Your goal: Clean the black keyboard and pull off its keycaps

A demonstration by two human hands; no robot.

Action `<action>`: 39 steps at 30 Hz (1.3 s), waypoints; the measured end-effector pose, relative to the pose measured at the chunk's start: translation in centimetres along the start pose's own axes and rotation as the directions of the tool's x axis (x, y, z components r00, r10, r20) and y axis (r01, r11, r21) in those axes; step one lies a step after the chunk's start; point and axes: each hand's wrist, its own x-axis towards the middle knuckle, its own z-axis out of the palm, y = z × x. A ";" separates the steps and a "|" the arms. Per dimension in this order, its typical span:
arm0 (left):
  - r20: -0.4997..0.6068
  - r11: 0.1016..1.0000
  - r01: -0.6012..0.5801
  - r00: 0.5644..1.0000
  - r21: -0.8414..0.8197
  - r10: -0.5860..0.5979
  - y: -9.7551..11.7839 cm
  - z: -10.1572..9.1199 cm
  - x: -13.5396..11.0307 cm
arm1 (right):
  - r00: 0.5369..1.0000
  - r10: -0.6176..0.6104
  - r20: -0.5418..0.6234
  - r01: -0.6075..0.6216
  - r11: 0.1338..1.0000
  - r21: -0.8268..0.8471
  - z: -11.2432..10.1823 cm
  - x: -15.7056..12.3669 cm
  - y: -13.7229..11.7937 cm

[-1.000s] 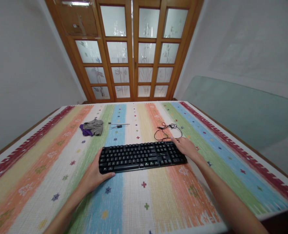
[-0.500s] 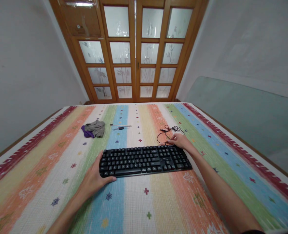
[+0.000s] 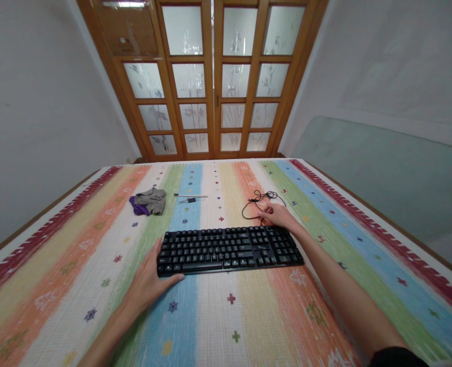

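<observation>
A black full-size keyboard (image 3: 210, 250) lies flat on the striped cloth, its keys facing up. At its left end my left hand (image 3: 149, 275) holds the edge, with the thumb along the front and the fingers at the side and back. Just behind the keyboard's right part, my right hand (image 3: 278, 214) pinches the thin black cable (image 3: 265, 195) close to where it meets the keyboard. Part of the cable curves in a loop left of the fingers, and the rest lies in a loose tangle behind them. The fingertips partly hide the pinched stretch.
A crumpled grey cloth (image 3: 154, 201) with a purple cloth (image 3: 139, 206) lies at the back left. Right of them are a thin stick with a dark tip (image 3: 191, 195) and a small black piece (image 3: 192, 200). The striped tablecloth (image 3: 214, 316) covers the table; glazed wooden doors (image 3: 213, 112) stand beyond.
My right hand has shifted slightly left and back along the cable, and the cable loop has moved left with it. My left hand stays on the keyboard's left end.
</observation>
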 end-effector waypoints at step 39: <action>-0.030 0.999 0.040 0.999 0.001 -0.040 0.4 -1.2 1.6 | 0.989 -0.063 -0.135 0.092 0.970 0.225 -0.1 -9.9 3.5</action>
